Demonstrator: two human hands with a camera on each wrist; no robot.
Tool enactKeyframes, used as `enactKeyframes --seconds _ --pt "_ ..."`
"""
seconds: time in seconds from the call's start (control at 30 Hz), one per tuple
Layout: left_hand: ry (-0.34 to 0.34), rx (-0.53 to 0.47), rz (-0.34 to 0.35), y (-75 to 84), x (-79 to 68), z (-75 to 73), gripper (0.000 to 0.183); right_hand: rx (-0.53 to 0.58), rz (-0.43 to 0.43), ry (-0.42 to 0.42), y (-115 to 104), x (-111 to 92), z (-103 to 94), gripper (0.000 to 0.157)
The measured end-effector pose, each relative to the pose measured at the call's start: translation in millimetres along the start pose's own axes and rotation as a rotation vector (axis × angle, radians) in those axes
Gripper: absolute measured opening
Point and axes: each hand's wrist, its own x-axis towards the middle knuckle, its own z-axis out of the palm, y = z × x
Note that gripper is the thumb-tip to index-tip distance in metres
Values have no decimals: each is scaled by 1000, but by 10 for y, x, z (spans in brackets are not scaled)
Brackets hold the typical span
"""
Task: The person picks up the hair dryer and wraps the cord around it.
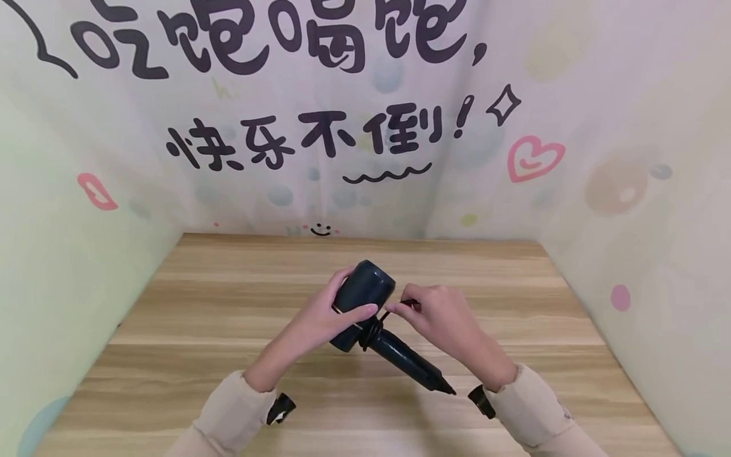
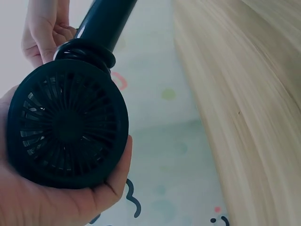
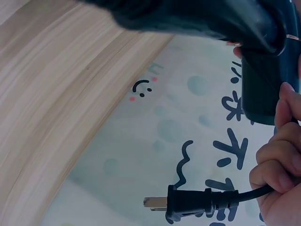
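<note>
A dark blue-green hair dryer (image 1: 367, 287) is held over the table with its handle (image 1: 407, 360) slanting down to the right. My left hand (image 1: 322, 315) grips the barrel, the thumb laid across the near side. In the left wrist view the round vent grille (image 2: 68, 126) faces the camera. Black cord (image 1: 371, 334) is looped around the handle where it joins the barrel. My right hand (image 1: 444, 315) pinches the cord to the right of those loops. From its curled fingers sticks the two-pronged plug (image 3: 190, 201), visible in the right wrist view.
Beneath the hands lies a wood-grain table (image 1: 228, 285). A pale printed wall sheet (image 1: 320, 197) with black lettering rises along the back edge, and similar sheets flank both sides. Small black wrist cameras sit at both cuffs.
</note>
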Motion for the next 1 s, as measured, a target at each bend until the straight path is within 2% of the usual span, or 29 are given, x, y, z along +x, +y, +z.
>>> enactKeyframes --seconds 0.17,0.37,0.6,0.77,1.0 --pt "52 126 43 6 24 33 76 47 19 -22 -74 -14 -32 19" --pt "115 96 30 -13 46 13 78 20 61 -63 -169 -26 -76 19" --pt "187 189 32 10 33 9 82 39 181 -132 -270 -18 -138 21" --pt "256 155 46 -11 47 10 82 156 274 -224 -318 -7 -176 23" --pt "326 8 94 -47 70 -17 78 369 328 -296 -359 -29 -163 24"
